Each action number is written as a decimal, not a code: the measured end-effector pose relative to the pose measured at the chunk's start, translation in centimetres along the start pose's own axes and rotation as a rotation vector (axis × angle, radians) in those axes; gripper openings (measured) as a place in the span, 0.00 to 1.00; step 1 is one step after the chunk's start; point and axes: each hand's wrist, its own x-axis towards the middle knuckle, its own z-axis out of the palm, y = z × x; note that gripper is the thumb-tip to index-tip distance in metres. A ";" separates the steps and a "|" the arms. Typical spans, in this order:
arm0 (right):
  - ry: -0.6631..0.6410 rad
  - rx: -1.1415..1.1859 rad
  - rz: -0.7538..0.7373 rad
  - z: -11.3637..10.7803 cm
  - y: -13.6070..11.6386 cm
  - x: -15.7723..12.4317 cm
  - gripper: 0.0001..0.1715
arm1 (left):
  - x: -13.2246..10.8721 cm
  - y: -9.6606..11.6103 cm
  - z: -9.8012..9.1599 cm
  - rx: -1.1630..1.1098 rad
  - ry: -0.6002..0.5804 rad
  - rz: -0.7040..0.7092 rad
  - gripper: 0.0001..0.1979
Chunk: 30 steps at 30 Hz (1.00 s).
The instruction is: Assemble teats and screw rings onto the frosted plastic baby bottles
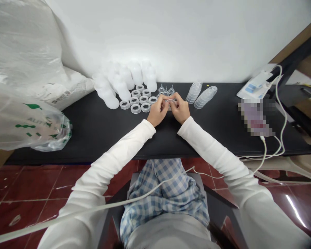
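My left hand (158,110) and my right hand (179,108) meet over the black table, fingertips pinched on a clear plastic ring (170,100). The fingers cover most of that ring. Left of my hands lie several similar translucent screw rings (135,109) in loose rows. Just behind my fingers stand several clear bottle teats (171,89) with thin pointed tips. Several frosted white bottles (107,95) are grouped at the back left. To the right, two leaning stacks of clear dome caps (206,97) rest on the table.
Large plastic bags (28,117) take up the table's left end. At the right lie a white box-like device (254,84), a blurred-out phone-like object (256,119) and white cables (284,121). One cable (145,196) crosses over my lap. A white wall (171,41) rises behind the black table (106,138).
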 end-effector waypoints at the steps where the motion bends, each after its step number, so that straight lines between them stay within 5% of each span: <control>1: -0.013 0.003 -0.001 0.1 0.1 0.0 0.19 | 0.0 0.0 0.0 -0.002 0.009 -0.009 0.25; 9: -0.103 0.104 -0.114 0.7 0.7 0.1 0.30 | 0.3 -0.2 -0.3 -0.034 0.064 -0.080 0.29; 15: -0.082 0.213 -0.001 1.5 1.0 0.4 0.32 | 0.4 0.4 -0.4 0.019 0.077 -0.043 0.28; 24: -0.008 0.078 0.021 0.7 0.5 0.0 0.21 | 0.1 0.5 0.0 0.039 0.063 -0.038 0.24; 30: -0.145 0.019 -0.083 0.4 1.5 0.6 0.21 | 0.2 -0.1 0.0 0.020 0.067 -0.070 0.24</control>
